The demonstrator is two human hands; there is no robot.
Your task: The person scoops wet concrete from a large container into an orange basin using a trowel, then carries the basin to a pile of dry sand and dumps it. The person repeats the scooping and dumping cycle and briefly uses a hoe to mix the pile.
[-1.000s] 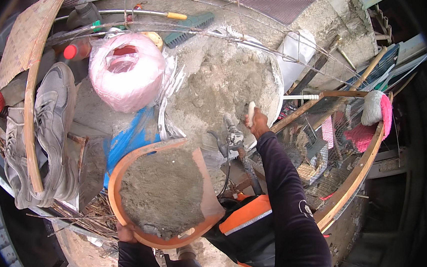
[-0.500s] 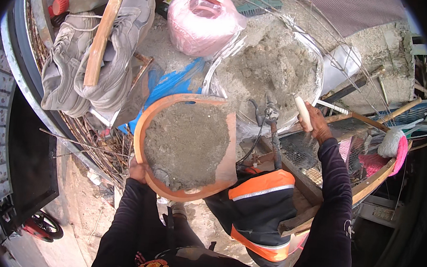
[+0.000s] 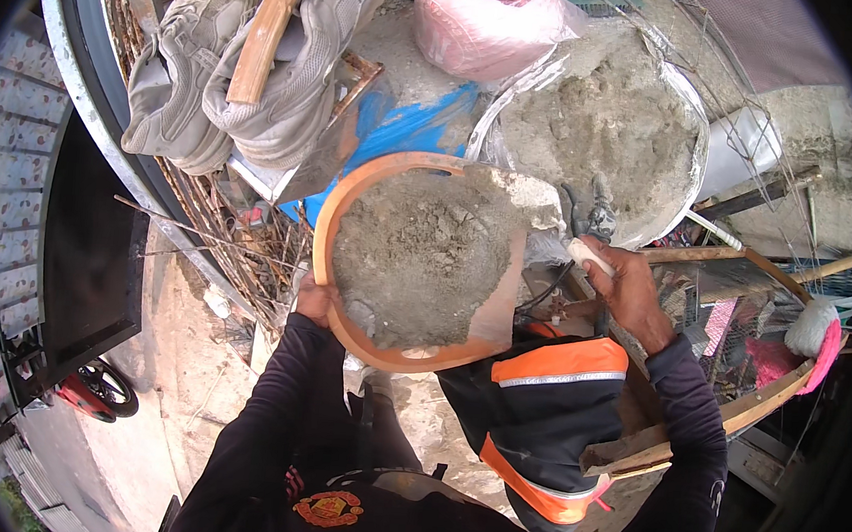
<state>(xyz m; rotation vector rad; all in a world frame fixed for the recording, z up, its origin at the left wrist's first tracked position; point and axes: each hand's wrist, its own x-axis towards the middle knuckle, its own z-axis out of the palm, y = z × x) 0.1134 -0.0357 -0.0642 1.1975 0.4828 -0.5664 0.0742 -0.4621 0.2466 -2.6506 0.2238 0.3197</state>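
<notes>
My left hand (image 3: 315, 299) grips the lower left edge of an orange plastic basin (image 3: 326, 233), one side of which looks cut away. Wet grey mortar (image 3: 411, 265) fills most of it, with a crumbly heap near the far side. In my right hand (image 3: 634, 287) is a trowel, its pale handle (image 3: 592, 256) wrapped by my fingers. The mortar-smeared trowel blade (image 3: 530, 196) lies over the basin's right edge. Just beyond stands a round container (image 3: 704, 138) lined with whitish plastic and holding more mortar (image 3: 597, 129). A mortar-caked tool (image 3: 600, 218) leans at its near rim.
Grey shoes (image 3: 306, 77) with a wooden strip (image 3: 269, 34) across them sit at far left. Beside them is a pink plastic-wrapped roll (image 3: 485, 26). A black-and-orange cloth item (image 3: 555, 406) hangs below the basin. Boards (image 3: 756, 392) and wire mesh crowd the right.
The trowel has moved from above the round container leftward and nearer, onto the basin's edge. A rough heap now shows in the basin's mortar. The whole view has shifted.
</notes>
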